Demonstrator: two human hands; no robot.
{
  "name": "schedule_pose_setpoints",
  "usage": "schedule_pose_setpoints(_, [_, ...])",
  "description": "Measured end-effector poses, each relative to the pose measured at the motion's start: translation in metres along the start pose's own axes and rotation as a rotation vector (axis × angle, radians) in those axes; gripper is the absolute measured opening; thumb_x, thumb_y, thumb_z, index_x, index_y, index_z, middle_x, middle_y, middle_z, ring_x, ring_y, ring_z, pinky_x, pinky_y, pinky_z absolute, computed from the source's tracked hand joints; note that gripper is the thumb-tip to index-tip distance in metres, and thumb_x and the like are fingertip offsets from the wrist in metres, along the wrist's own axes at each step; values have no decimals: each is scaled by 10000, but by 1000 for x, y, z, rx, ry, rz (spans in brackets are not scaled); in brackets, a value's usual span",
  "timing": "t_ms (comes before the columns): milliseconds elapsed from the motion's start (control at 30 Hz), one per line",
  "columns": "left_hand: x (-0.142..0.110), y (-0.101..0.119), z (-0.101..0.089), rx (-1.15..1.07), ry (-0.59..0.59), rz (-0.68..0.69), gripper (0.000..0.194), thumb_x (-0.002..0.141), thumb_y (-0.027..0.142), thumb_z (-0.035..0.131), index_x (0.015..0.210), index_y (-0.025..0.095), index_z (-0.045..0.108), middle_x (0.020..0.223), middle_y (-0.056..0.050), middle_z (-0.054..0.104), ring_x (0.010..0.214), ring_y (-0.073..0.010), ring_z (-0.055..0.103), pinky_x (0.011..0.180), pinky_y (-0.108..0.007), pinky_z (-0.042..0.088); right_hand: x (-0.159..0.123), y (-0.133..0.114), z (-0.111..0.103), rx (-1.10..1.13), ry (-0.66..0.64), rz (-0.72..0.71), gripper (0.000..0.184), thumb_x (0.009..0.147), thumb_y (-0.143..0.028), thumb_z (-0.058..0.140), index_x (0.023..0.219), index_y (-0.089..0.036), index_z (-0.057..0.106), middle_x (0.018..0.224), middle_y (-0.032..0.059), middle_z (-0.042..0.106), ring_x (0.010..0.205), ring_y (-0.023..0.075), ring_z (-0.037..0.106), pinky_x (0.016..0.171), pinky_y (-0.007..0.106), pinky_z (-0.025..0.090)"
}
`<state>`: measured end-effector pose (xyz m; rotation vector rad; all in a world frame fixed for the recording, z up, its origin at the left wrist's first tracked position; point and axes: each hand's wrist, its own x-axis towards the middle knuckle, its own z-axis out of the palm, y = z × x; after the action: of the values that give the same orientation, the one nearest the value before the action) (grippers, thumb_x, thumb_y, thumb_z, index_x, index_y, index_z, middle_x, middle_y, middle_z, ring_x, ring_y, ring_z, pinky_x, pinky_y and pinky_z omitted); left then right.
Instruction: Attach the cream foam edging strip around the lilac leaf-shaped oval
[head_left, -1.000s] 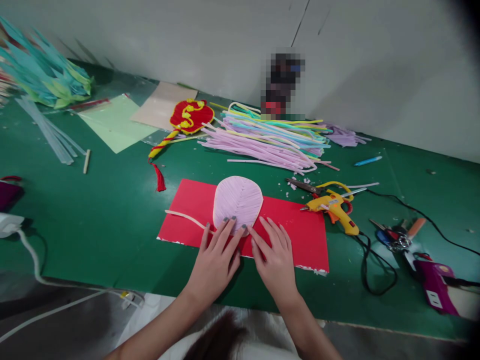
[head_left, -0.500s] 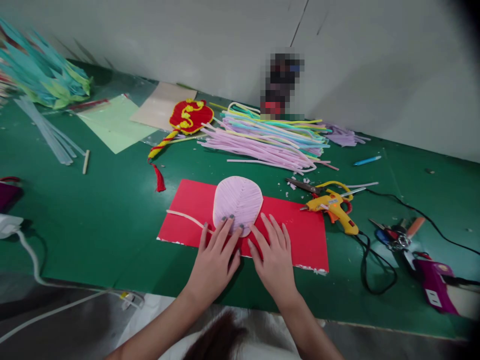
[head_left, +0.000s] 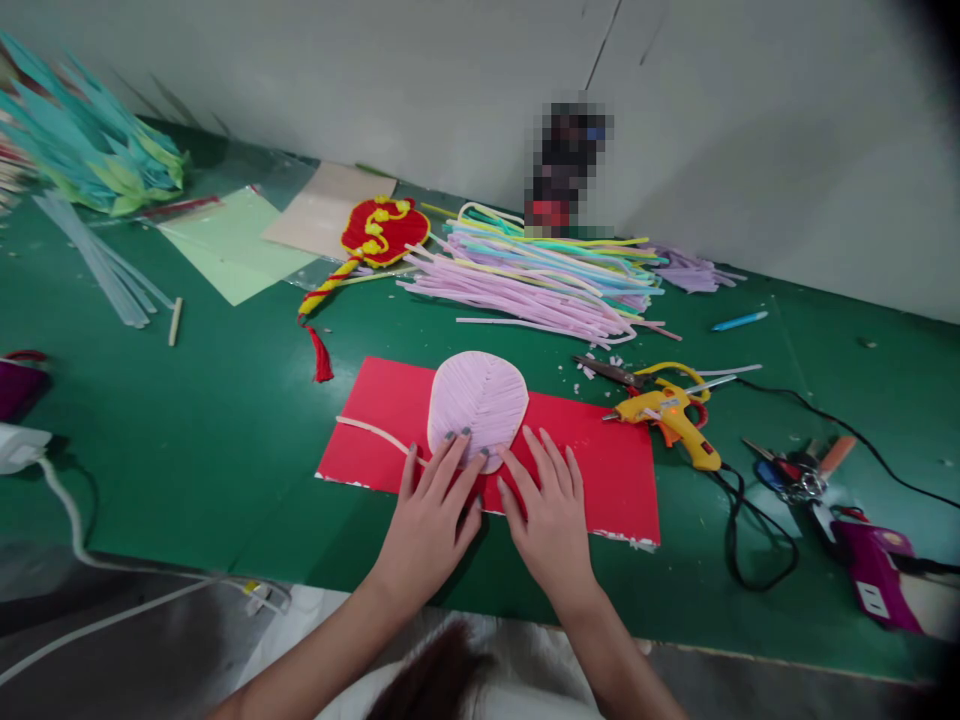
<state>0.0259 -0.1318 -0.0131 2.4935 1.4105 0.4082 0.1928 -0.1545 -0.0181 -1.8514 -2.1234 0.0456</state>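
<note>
On the red sheet point(head_left: 611, 470) lies a lilac oval point(head_left: 478, 395); the left hand point(head_left: 430, 515), fingers spread, presses its lower part, and the right hand point(head_left: 553, 515), likewise splayed, perhaps touches its edge, neither gripping.

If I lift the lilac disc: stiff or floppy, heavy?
The lilac disc is probably light: it looks thin. It may flex slightly, being faced with narrow strips, though its backing is hidden. It seems unlikely to roll, lying flat over the red board.
</note>
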Motion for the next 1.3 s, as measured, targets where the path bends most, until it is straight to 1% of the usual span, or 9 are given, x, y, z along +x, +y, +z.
schedule_pose_setpoints(133, [1, 0, 1, 1, 5, 2, 438, 928, 262, 426, 1361, 206, 461, 1462, -89, 424, 1341, -269, 385, 1122, -524, 223, 0, 0, -1, 3, -7, 10, 374, 919, -268, 483, 1288, -238, 537, 1437, 100, 450, 1370, 268, 334, 1105, 534, 290])
schedule_pose_setpoints(233, [2, 0, 1, 1, 7, 0, 431, 930, 262, 419, 1354, 200, 471, 1456, -92, 431, 1338, -268, 390, 1123, -522, 224, 0, -1, -2, 9, -5, 20, 380, 923, -267, 479, 1300, -240, 525, 1459, 102, 419, 1385, 259, 308, 1110, 518, 288])
schedule_pose_setpoints(400, [1, 0, 0, -1, 9, 1, 430, 931, 259, 413, 1353, 202, 472, 1457, -91, 430, 1342, -267, 385, 1122, -519, 228, 1, -2, -2, -26, -59, 23, 452, 930, -301, 469, 1380, -280, 436, 1501, 104, 352, 1411, 275, 247, 1112, 529, 275])
schedule_pose_setpoints(500, [0, 0, 0, -1, 7, -3, 429, 930, 258, 414, 1352, 207, 471, 1459, -89, 428, 1344, -264, 381, 1123, -517, 224, 0, -2, -1, -42, -82, 35, 470, 929, -309, 468, 1396, -293, 415, 1510, 102, 335, 1415, 281, 234, 1114, 528, 270])
schedule_pose_setpoints(700, [0, 0, 0, -11, -2, -8, 440, 927, 262, 423, 1363, 213, 457, 1464, -86, 420, 1349, -259, 376, 1133, -511, 208, 0, -1, -1, -50, -87, 34, 457, 935, -316, 454, 1391, -290, 426, 1503, 100, 351, 1413, 274, 242, 1118, 520, 265])
schedule_pose_setpoints(867, [1, -1, -1, -24, -2, -1, 407, 927, 262, 427, 1326, 236, 501, 1470, -89, 411, 1347, -260, 381, 1129, -515, 215, 1, -2, -1, -56, -84, 39, 461, 937, -315, 449, 1396, -289, 418, 1506, 94, 348, 1411, 272, 249, 1116, 517, 269])
schedule_pose_setpoints(1133, [0, -1, 0, -27, -6, -12, 423, 931, 269, 420, 1347, 213, 473, 1466, -81, 419, 1350, -251, 376, 1131, -514, 212, 1, -2, -2, -47, -75, 36, 455, 936, -319, 451, 1390, -292, 425, 1499, 89, 361, 1408, 265, 259, 1113, 517, 272])
schedule_pose_setpoints(1300, [0, -1, 0, -22, 4, -4, 425, 931, 268, 418, 1346, 206, 476, 1458, -85, 430, 1339, -251, 392, 1137, -502, 201, 1, -1, -1, -36, -65, 31, 454, 932, -318, 460, 1384, -273, 436, 1495, 91, 368, 1404, 259, 270, 1118, 511, 267])
